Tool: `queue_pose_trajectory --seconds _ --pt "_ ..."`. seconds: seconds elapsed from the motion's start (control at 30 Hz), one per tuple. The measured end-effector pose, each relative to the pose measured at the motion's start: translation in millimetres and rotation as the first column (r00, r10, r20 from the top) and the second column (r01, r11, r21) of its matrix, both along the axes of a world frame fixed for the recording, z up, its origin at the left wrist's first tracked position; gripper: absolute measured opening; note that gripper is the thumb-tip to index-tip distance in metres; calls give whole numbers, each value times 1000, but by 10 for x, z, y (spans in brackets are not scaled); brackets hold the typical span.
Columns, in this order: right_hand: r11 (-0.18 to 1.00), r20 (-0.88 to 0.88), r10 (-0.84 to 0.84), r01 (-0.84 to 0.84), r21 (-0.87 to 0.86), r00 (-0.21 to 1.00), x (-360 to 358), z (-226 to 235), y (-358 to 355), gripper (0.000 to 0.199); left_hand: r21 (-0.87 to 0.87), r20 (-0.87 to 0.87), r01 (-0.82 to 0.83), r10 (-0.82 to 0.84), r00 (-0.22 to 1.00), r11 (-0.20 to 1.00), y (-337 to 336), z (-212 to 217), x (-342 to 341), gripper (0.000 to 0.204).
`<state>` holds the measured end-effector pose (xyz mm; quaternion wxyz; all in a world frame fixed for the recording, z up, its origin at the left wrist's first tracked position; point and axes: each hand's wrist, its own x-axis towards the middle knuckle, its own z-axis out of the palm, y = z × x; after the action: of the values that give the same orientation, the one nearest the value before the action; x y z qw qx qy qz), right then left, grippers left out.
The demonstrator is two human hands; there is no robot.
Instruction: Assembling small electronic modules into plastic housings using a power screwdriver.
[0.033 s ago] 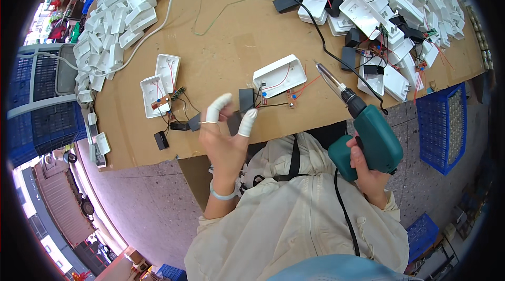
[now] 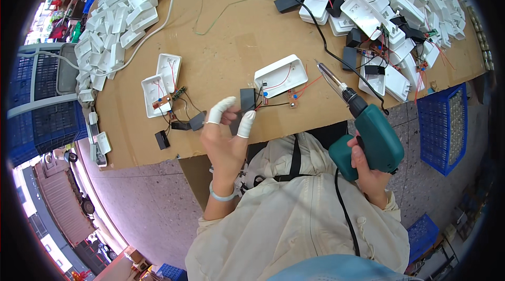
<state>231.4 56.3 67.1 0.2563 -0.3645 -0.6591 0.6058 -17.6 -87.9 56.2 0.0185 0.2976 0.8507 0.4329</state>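
My left hand [image 2: 223, 136] is raised at the table's near edge, with white covers on its thumb and index finger. Thumb and index stand apart with nothing between them; the other fingers curl. Just beyond the thumb lies a black rectangular block [image 2: 248, 99]. Its wires run to a white plastic housing [image 2: 281, 76] and a small circuit board [image 2: 293, 99]. My right hand [image 2: 367, 172] is wrapped round the handle of a green corded power driver [image 2: 376, 136]. The driver's long slim tip points up and left, to the right of that housing.
Another open white housing [image 2: 153, 94] with wired boards lies left. White housing heaps [image 2: 130, 18] fill the far left; more housings [image 2: 368, 10] with black blocks crowd the far right. A black cable [image 2: 323, 39] crosses there. Blue crates [image 2: 443, 128] stand beside the table [image 2: 210, 65].
My left index finger has dipped slightly toward the thumb. The right hand and the driver look the same.
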Motion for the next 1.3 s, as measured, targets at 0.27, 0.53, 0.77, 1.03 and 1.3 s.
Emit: queue_pose_trajectory --seconds 0.27,0.53,0.77,1.03,1.3 --pt "999 -18 42 -42 1 999 3 24 -25 33 -168 -97 136 -153 983 976 -16 -102 111 33" --pt "991 6 -11 12 -134 1000 8 135 -36 20 -311 -478 62 -213 852 948 -175 -291 173 24" --pt "998 -2 58 -58 11 998 48 3 -29 33 -330 -355 92 -214 910 939 -138 -200 137 19" --pt "999 -11 32 -32 19 999 54 17 -26 34 -166 -261 98 -140 955 981 -213 -63 137 16" --pt "999 -14 48 -48 3 999 59 3 -31 35 -13 -22 1 -1 1000 1000 -113 195 57 10"
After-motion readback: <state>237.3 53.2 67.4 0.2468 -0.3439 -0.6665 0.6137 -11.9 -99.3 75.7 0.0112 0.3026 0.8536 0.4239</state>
